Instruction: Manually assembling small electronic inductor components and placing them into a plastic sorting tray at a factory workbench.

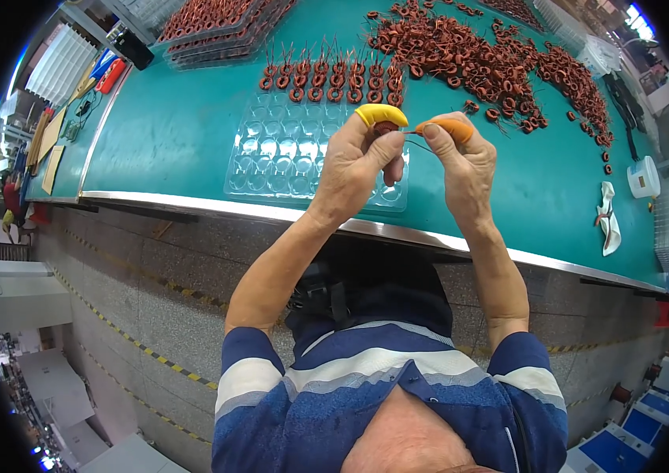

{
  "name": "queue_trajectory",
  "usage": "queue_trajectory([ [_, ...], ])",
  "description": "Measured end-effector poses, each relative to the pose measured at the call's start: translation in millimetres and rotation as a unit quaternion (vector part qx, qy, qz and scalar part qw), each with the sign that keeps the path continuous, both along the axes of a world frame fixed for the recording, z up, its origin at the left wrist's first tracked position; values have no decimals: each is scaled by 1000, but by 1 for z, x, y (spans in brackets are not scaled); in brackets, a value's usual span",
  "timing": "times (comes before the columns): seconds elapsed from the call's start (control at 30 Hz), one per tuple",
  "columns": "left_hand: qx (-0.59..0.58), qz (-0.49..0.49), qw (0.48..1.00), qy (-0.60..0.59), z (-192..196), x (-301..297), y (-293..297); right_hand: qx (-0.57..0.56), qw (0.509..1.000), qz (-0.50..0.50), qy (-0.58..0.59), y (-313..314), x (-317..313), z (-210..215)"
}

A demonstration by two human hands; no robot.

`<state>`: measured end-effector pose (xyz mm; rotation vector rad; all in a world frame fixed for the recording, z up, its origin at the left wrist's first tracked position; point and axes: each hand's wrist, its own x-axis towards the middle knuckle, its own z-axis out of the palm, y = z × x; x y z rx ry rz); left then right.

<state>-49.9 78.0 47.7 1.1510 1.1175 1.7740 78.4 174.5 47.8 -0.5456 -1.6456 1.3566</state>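
Observation:
My left hand [358,164], a yellow finger cot [382,115] on its index finger, pinches a small copper-wound ring coil [385,128]. Most of that coil is hidden by the fingers. Close on the right, my right hand [464,156] wears an orange finger cot [451,128]; its thumb and index finger pinch the coil's wire lead [416,133], stretched between the two hands. Both hands are above the right side of a clear plastic tray [271,146] with round pockets. Rows of coils [319,81] with upright leads fill the tray's far part.
A large heap of loose coils [468,55] spreads over the green table [169,134] at the far right. Stacked full trays [224,31] stand at the far left. To the right are a white tub [643,177] and cutters with a white-wrapped handle [609,221]. The metal table edge [216,206] runs before me.

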Motion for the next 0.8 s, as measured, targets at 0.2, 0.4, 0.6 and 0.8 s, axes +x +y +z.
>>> queue_trajectory([
  [0.2,-57,5,998,1,0,-10,3,234,965,-111,-46,2,-11,-12],
  [0.4,-69,-16,995,71,-1,-14,-3,245,961,-118,-61,0,-8,-14],
  [0.6,-37,-12,996,76,4,-17,-5,-33,999,-2,-20,-2,5,-20],
  [0.8,-31,0,995,91,5,-11,-4,-63,997,53,-3,-5,5,-23],
])
